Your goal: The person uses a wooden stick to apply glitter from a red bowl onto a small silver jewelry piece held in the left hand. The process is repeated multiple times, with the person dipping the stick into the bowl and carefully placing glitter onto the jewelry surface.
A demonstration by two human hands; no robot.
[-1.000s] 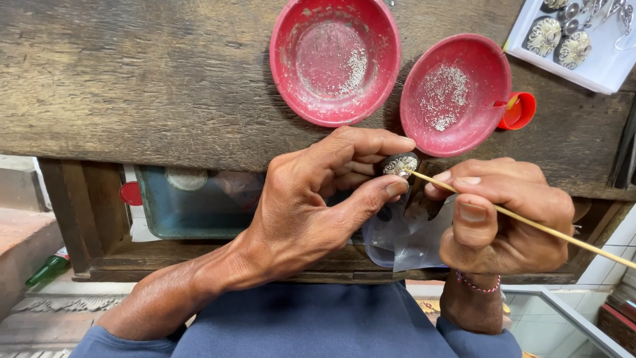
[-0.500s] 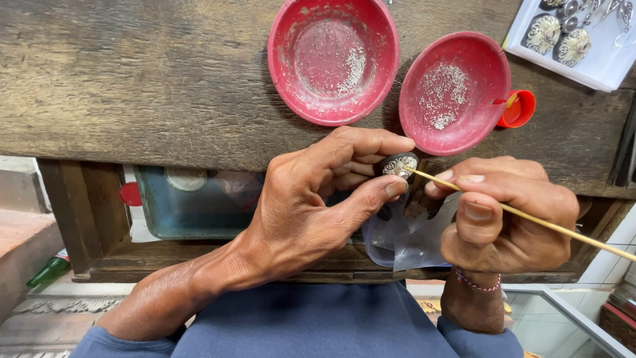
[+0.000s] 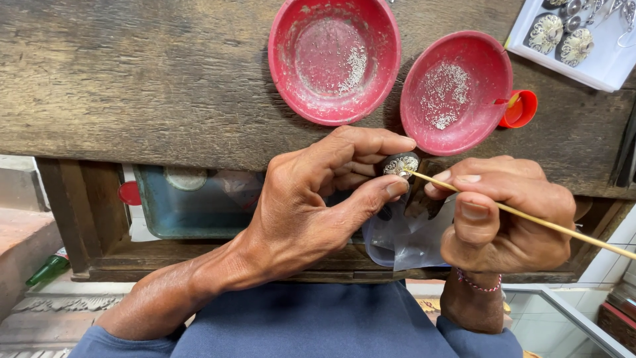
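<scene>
Left hand (image 3: 305, 212) pinching ornament (image 3: 399, 164), right hand (image 3: 503, 212) gripping stick (image 3: 530, 219) tip-on at pinch; likely slip scattering beads if pressed hard

- A small oval silvery ornament (image 3: 399, 164) sat pinched between fingertips, near the wooden bench's front edge.
- A thin pale stick (image 3: 530, 219) slanted rightward, its tip touching the ornament.

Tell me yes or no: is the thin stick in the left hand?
No, the right hand holds the thin stick; the left hand pinches a small oval piece.
</scene>
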